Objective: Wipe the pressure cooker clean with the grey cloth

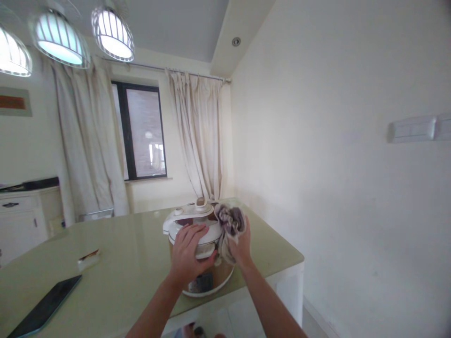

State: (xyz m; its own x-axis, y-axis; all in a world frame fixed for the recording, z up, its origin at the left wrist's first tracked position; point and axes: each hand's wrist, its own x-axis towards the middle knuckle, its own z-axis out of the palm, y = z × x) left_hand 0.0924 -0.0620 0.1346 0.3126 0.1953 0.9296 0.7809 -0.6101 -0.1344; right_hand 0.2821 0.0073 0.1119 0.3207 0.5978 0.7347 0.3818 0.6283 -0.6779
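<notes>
A white rice cooker with a lid and handle stands on the pale green table near its front right edge. My left hand lies flat on the cooker's lid, fingers spread. My right hand is closed around a crumpled grey and white cloth, which it presses against the right side of the lid.
A dark phone or tablet lies at the table's front left, and a small white and red item sits beyond it. A white wall runs close on the right. A curtained window is behind, with a white cabinet at left.
</notes>
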